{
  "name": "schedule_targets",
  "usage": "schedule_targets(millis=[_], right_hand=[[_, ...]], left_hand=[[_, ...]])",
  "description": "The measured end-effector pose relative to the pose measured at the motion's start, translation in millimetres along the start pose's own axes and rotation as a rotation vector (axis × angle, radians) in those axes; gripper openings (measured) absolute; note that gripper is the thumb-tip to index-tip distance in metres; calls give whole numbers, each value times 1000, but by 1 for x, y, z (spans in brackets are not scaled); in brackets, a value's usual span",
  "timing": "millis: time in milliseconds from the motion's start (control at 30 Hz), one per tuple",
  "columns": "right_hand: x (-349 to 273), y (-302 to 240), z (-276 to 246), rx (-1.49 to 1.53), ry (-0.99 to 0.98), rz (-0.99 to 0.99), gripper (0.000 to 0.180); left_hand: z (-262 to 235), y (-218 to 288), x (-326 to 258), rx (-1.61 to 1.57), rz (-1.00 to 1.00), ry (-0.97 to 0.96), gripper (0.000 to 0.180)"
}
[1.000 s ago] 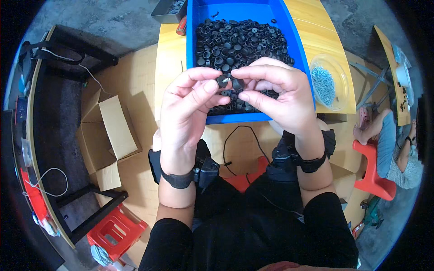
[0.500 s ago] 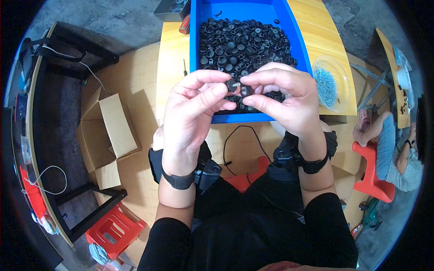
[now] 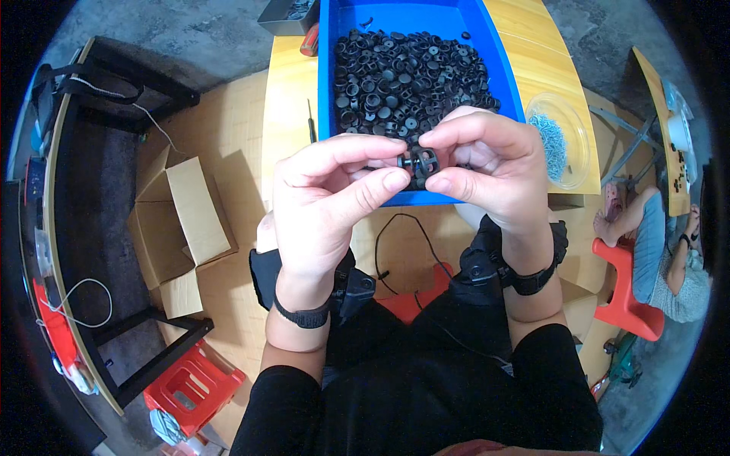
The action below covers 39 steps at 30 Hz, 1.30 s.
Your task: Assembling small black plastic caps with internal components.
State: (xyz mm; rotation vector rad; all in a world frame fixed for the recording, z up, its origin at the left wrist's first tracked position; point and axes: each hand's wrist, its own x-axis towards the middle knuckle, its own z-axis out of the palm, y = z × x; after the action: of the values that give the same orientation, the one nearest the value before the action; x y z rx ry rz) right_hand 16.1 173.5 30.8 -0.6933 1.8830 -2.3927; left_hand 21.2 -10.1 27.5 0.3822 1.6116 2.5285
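Observation:
In front of the blue tray (image 3: 326, 83), my hands come together around small black plastic parts. My left hand (image 3: 315, 197) pinches a dark knob-like piece (image 3: 405, 162) between thumb and forefinger. Opposite it, the thumb and forefinger of my right hand (image 3: 498, 171) grip a round black cage-like part (image 3: 429, 160) with openings in its side. The two pieces touch or sit joined end to end; which of these I cannot tell. Behind my fingers, the tray holds a heap of similar black caps and rings (image 3: 411, 76).
Right of the tray stands a clear round dish (image 3: 579, 144) of bluish screws (image 3: 547, 148). A thin screwdriver (image 3: 310, 125) and a red-handled tool (image 3: 310, 40) lie left of it on the yellow table (image 3: 285, 99). An open carton (image 3: 199, 213) is on the floor; another person (image 3: 680, 285) sits at right.
The left fingers have turned and moved slightly right and down. The black pieces now show side-on, closer together, with the cage-like openings visible.

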Motion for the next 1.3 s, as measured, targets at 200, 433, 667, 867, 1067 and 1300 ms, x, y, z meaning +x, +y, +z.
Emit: schedule_targets(millis=[200,433,667,867,1067,1300], right_hand=[[-1,3,0,36,8,20,29],[-1,2,2,40,6,26,30],[0,3,2,34,9,38,29],[0,3,1,4,-3,39,28],[-2,2,3,-33,36,79,24],[-2,-2,4,-276,59,-27,22]], left_hand=[[4,0,-3,17,18,5,24],[4,0,-3,16,7,19,24],[4,0,-3,-4,7,17,24],[5,0,-3,-12,-16,20,23],[5,1,-5,274,83,60,20],[7,1,-7,444,214,63,18]])
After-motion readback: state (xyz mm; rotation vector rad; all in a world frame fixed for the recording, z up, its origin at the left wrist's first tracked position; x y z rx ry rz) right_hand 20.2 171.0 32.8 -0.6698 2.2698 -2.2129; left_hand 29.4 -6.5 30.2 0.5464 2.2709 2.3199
